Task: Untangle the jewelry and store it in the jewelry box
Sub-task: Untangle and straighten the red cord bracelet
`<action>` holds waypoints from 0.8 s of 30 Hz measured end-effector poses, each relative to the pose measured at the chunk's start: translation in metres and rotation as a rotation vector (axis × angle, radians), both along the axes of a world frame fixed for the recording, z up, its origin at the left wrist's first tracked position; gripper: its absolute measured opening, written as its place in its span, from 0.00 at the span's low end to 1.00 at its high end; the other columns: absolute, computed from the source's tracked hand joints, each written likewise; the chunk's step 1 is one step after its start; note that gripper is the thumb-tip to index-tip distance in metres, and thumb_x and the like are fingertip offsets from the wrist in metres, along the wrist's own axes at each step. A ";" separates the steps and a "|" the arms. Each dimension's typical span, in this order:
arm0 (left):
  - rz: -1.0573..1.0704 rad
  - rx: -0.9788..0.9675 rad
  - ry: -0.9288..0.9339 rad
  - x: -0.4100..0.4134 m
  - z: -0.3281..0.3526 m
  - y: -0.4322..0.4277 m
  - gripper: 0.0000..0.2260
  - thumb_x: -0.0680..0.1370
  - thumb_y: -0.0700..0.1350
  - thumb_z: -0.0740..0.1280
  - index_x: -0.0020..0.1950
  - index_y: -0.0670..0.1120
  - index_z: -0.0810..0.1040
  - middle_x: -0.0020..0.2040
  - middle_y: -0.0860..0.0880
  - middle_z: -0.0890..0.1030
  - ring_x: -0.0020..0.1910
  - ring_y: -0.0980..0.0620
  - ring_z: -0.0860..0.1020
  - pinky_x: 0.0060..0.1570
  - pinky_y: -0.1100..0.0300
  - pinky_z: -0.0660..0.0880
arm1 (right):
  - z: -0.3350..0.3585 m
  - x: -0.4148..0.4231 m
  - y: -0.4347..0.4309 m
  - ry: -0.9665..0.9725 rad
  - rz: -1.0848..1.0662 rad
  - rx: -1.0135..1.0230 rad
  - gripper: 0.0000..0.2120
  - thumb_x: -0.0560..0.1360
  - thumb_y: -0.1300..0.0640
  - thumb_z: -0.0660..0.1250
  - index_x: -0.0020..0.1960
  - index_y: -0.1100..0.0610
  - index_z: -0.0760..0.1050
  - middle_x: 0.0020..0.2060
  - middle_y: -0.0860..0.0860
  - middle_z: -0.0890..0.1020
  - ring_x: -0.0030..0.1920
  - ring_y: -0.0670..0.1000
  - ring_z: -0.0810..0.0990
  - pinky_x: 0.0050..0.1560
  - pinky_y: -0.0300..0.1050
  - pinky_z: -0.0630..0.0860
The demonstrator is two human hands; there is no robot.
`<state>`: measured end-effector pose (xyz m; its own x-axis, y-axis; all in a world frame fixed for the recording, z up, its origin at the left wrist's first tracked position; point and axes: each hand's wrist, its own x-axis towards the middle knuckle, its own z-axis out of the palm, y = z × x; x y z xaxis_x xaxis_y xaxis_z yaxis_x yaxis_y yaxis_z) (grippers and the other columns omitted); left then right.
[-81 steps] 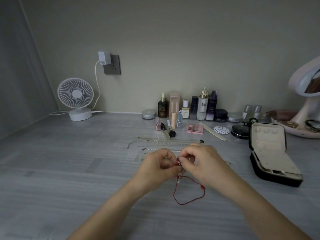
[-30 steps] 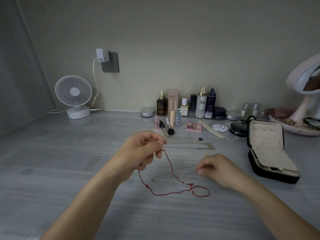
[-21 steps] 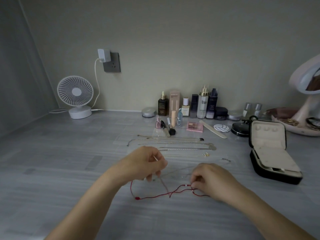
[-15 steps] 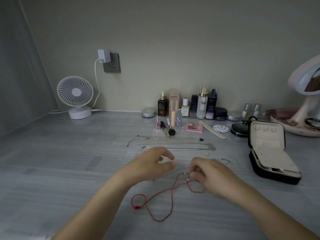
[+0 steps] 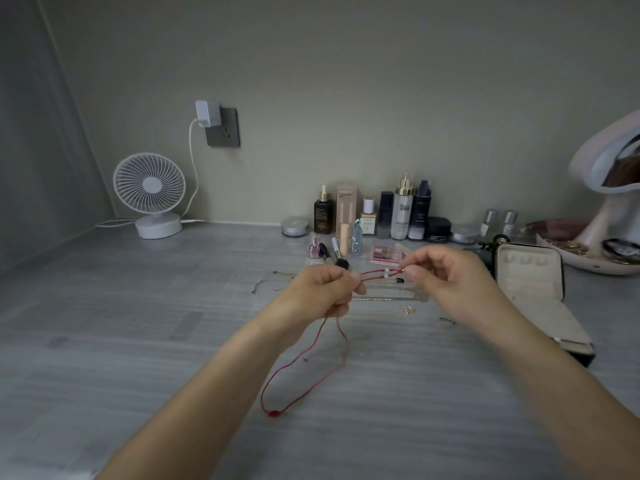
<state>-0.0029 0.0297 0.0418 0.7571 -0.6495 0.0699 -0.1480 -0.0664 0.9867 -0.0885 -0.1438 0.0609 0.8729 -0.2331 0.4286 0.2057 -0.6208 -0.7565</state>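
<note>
Head view: both hands raised over the bench point(image 5: 104, 341), working one red cord point(image 5: 304, 386). Left hand point(image 5: 322, 292) closed in a pinch, cord doubled through thumb and fingers. Right hand point(image 5: 446, 275) also pinched, thumb and forefinger closed on the cord end by a small white bead point(image 5: 386, 271). Two red strands run taut between the hands. Below the left hand the rest hangs in a long loop; a red knot or bead point(image 5: 273, 413) at its lowest point touches or nearly touches the bench, cannot tell which. Something thin and dark hangs beside the cord under the left hand, too blurred to say if it is a tangled chain.

Thin chains point(image 5: 381, 291) lie in rows on the bench just beyond both hands. Open box point(image 5: 530, 271) sits to the right of the right hand, lid up, tray looks bare.

Step in hand, as I judge it: straightening the cord and checking it is free. To do it well: keep tension light, slide the left pinch along the strands rather than yank, so any knot loosens and does not tighten. Lift higher so the loop clears the bench and the chains behind. Once it hangs clean, gather the loop before carrying right to the box, else it may snag on the box rim.
</note>
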 end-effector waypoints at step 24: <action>-0.070 0.214 -0.135 -0.001 0.017 -0.007 0.15 0.79 0.48 0.60 0.33 0.48 0.69 0.27 0.54 0.66 0.25 0.57 0.61 0.24 0.66 0.57 | -0.007 0.011 0.030 0.340 0.194 0.214 0.07 0.70 0.62 0.70 0.46 0.55 0.75 0.28 0.48 0.82 0.26 0.42 0.77 0.30 0.35 0.73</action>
<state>-0.0039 0.0225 0.0591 0.7033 -0.7105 0.0225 -0.2890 -0.2568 0.9222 -0.0774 -0.1141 0.0537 0.9922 -0.1033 0.0694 0.0201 -0.4175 -0.9085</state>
